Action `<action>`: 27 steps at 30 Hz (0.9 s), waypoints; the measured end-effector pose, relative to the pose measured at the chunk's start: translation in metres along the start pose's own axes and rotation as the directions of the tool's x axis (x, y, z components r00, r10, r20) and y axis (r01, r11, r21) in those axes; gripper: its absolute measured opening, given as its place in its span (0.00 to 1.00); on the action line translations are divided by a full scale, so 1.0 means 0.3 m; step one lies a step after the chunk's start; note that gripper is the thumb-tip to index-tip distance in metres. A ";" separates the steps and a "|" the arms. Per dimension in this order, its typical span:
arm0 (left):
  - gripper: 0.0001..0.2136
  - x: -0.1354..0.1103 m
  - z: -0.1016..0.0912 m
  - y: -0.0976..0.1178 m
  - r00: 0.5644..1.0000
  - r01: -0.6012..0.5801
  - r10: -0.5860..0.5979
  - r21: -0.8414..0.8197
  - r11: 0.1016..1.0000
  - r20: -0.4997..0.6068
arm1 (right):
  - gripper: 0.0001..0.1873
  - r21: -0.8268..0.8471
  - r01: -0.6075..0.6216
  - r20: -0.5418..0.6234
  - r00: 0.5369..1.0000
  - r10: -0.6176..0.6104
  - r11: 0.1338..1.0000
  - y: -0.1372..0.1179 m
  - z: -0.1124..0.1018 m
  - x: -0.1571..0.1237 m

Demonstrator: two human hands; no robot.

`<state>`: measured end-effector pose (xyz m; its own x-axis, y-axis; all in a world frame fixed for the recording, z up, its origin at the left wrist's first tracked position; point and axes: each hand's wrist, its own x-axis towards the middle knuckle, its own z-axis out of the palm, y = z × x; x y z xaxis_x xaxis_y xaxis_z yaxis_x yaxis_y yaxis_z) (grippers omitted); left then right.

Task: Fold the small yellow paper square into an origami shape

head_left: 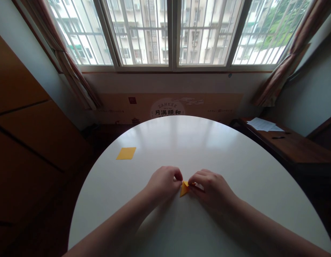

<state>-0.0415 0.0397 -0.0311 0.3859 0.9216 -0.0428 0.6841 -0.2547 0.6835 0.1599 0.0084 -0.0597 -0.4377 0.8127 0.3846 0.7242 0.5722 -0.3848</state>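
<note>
Between my two hands is a small folded piece of yellow paper (183, 190), with a pointed corner facing toward me. My left hand (167, 180) pinches its left edge with thumb and forefinger. On the other side, my right hand (210, 184) has its fingers closed on the paper's right part, and they cover some of the folds. Farther off to the left, a flat square sheet of yellow paper (126, 153) lies on the white round table (181, 139).
A long printed cardboard panel (112, 103) stands behind the table under barred windows (144, 35). At the right is a brown wooden desk (310, 146) with white papers (264, 124) on it. An orange-brown cabinet (26, 142) stands at the left.
</note>
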 end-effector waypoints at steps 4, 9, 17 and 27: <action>0.11 -0.017 -0.002 0.009 0.996 -0.089 0.083 0.200 0.976 0.041 | 0.07 0.018 0.028 0.039 0.999 -0.029 0.999 0.003 0.000 -0.001; 0.12 -0.022 -0.007 0.027 0.996 -0.066 0.050 0.261 0.963 0.069 | 0.08 0.063 0.037 0.067 0.997 -0.041 0.997 0.007 0.000 -0.004; 0.11 -0.021 -0.011 0.033 0.990 -0.124 0.096 0.303 0.945 0.106 | 0.09 0.092 0.113 0.125 0.984 -0.124 0.989 0.014 -0.012 -0.005; 0.11 -0.007 0.001 0.009 0.983 -0.153 0.112 0.311 0.938 0.146 | 0.10 0.104 0.150 0.183 0.969 -0.167 0.983 0.027 -0.013 -0.003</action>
<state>-0.0404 0.0370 -0.0295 0.5463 0.8345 -0.0713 0.7749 -0.4714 0.4211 0.1682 0.0119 -0.0599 -0.6426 0.7119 0.2834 0.5912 0.6960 -0.4076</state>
